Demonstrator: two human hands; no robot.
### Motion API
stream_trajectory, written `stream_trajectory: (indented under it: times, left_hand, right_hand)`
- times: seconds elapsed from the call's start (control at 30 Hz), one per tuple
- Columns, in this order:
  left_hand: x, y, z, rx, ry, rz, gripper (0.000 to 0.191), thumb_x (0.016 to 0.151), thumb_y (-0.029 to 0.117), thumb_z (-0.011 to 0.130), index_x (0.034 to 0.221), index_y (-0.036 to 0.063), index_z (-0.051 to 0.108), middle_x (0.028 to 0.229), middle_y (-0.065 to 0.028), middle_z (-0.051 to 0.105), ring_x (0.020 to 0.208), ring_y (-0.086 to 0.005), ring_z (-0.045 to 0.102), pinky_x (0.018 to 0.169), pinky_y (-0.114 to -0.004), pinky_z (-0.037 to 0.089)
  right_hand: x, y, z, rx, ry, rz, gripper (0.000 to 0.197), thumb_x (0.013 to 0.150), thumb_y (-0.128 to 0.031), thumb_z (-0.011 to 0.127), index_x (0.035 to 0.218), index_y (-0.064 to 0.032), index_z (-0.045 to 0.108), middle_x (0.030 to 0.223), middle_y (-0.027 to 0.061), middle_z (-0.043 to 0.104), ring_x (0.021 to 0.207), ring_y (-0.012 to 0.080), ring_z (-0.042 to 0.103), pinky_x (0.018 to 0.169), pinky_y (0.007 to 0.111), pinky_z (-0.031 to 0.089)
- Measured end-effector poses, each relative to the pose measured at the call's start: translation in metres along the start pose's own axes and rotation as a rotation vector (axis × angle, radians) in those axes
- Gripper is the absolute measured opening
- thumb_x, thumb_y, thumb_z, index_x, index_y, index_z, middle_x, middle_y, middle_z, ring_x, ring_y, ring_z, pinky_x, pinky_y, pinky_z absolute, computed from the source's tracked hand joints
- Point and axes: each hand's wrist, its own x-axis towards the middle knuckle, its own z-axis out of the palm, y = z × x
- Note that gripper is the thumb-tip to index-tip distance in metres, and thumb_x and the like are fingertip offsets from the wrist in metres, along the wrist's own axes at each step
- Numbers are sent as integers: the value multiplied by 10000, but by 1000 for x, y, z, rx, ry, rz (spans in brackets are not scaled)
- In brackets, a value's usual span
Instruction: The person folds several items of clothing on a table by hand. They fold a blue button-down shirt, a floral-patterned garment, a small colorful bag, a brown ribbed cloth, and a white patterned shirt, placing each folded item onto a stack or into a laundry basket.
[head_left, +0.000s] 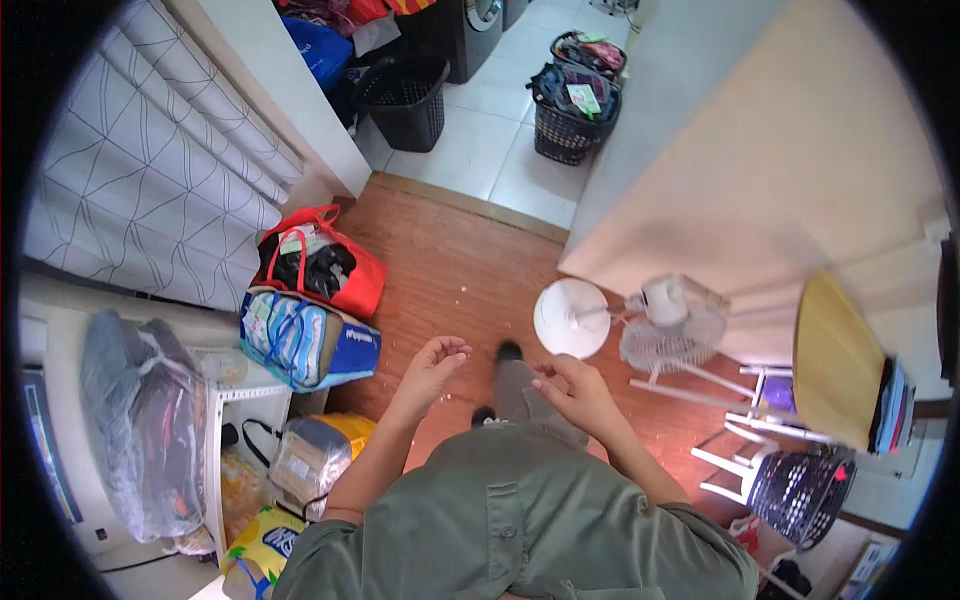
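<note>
My left hand (436, 366) hangs in the air before me, its fingers loosely bent and nothing in it. To its right, my right hand (573, 385) is also bare, the thumb and fingers curled but apart. Neither one touches anything. Below them lies the wooden floor (442, 247), with my legs in grey-green trousers (514, 390) partly hidden by my shirt. Nearest to my left hand is a blue bag (352, 349) with a striped item inside, beside a red tote bag (364, 274) holding black plastic. The white round base of an electric fan (572, 319) sits near my right hand.
Ahead, a raised sill (472, 204) edges a tiled room. Black laundry baskets (409, 112) stand there, and one full of clothes (574, 127) is by the wall. A white shelf (214, 450) with plastic-wrapped goods is at left. At right are a fan head (671, 334) and a perforated basket (799, 495).
</note>
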Motion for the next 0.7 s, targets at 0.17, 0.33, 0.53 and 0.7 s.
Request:
stream_trajectory:
  times: [0.17,0.33,0.53,0.7]
  left_hand:
    - [124,47,-51,63,-39,3,275,834,144,586,1066,13,518,1010,-57,580,956,-134,532,855,-269,415]
    - [234,14,-201,818,188,-59,241,808,205,595,944,6,610,902,-128,632,869,-199,593,775,-300,457]
    - [297,7,-370,534,576,-742,171,772,177,544,792,18,604,726,-127,589,713,-222,582,627,-357,448]
    - [444,91,-400,359,633,-933,164,757,179,521,715,34,585,616,-111,532,608,-229,558,509,-372,423]
  right_hand:
    - [150,43,-8,-101,-57,44,275,774,-206,632,968,-17,580,891,147,602,787,274,598,666,347,477]
    - [339,17,-51,-3,95,-5,234,793,-160,625,957,2,589,877,127,618,805,203,603,701,281,477]
    - [537,30,-116,40,14,78,256,802,-197,613,967,-3,584,831,112,621,800,180,595,716,293,471]
    - [646,181,-138,-162,181,388,285,806,-250,601,993,-35,600,876,120,641,778,196,606,715,312,476]
